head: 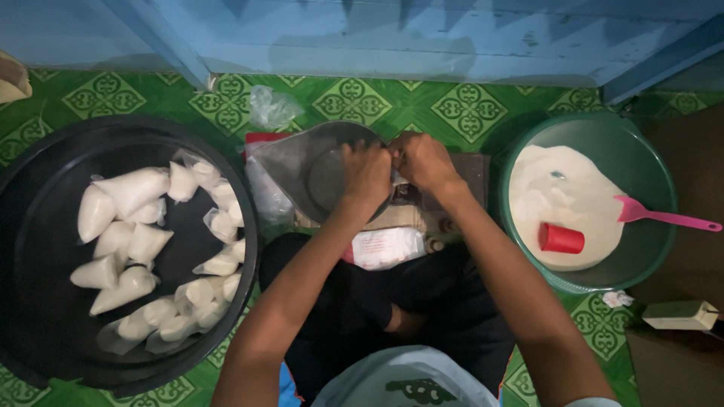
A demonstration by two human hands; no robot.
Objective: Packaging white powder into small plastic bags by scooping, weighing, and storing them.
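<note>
My left hand (367, 172) and my right hand (424, 160) meet over a grey metal scale pan (302, 162), fingers pinched together on the top of a small clear plastic bag (397, 179), which is mostly hidden by the hands. A sealed white packet (387, 247) lies on my lap just below the hands. To my right a green basin (648, 181) holds white powder, a red cup (561, 239) and a pink scoop (660, 215).
A large black tub (45, 301) on the left holds several filled white bags (132, 188). Loose clear plastic bags (271, 108) lie beyond the pan. A blue wooden wall (392, 38) runs along the far side. A small box (681, 314) sits at the right on green patterned flooring.
</note>
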